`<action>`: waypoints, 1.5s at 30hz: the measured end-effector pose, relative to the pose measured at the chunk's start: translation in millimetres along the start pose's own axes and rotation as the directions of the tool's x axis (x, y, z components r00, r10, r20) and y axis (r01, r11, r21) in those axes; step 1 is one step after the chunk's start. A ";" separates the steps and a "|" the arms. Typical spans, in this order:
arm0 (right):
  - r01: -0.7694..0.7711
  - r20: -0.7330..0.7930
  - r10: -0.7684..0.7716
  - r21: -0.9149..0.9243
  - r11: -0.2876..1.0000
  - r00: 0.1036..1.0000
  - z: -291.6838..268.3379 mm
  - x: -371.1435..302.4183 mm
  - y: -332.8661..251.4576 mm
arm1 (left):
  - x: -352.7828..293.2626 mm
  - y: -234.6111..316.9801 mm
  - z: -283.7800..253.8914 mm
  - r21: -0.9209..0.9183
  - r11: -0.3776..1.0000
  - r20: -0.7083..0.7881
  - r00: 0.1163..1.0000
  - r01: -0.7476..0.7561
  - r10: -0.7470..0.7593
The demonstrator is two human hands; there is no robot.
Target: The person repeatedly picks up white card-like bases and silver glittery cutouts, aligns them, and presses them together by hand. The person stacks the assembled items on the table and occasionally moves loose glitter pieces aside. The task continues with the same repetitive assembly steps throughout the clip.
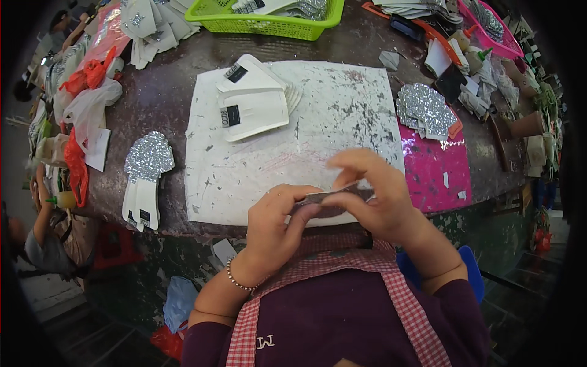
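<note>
Close to my body, over the front of the white work sheet (342, 116), a thin, flat piece with a grey glittery face (327, 197) is held edge-on. My left hand (275, 214) pinches its left end, thumb in front and fingers behind. At the other end my right hand (382, 199) curls round it, the thumb against the front and the index finger raised in an arch. White curved pieces with black labels (254, 101) lie fanned at the sheet's upper left. The held piece's full shape is hidden by my fingers.
Silver glitter pieces with white backs (147, 162) lie stacked at left; more glitter pieces (425, 110) sit at right on a magenta sheet (434, 171). A green basket (263, 27) stands at the back, a pink basket (495, 30) far right. Another person's arm (43, 208) shows at left.
</note>
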State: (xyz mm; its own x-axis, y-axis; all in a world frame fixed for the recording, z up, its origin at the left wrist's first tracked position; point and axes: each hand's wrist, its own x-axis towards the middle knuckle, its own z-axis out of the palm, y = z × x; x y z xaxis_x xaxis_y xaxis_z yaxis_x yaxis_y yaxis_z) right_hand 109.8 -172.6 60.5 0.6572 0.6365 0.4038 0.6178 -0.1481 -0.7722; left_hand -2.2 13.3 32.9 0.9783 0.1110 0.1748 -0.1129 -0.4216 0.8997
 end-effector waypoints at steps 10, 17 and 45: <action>-0.407 0.290 0.499 0.902 0.142 0.817 36.3 -35.9 12.6 | 4.7 -9.9 30.2 -0.743 0.635 0.017 0.955 0.211 -0.297; -0.434 0.143 0.655 0.847 0.307 0.742 -1.1 -31.0 31.6 | 64.1 -30.2 -38.6 0.442 0.866 -0.188 0.920 -0.233 0.343; -0.595 0.157 0.702 0.674 0.438 0.695 -15.1 -37.1 44.0 | 63.2 -11.5 -51.1 0.528 0.827 0.262 0.963 -0.193 0.057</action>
State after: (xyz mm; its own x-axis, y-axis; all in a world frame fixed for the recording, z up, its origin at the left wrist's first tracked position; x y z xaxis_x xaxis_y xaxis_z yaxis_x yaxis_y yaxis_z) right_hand 119.1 -214.1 18.9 0.8225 0.4571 -0.3385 -0.4112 0.0666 -0.9091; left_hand 52.0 71.1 54.1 0.9814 -0.1536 0.1151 -0.1908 -0.8449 0.4997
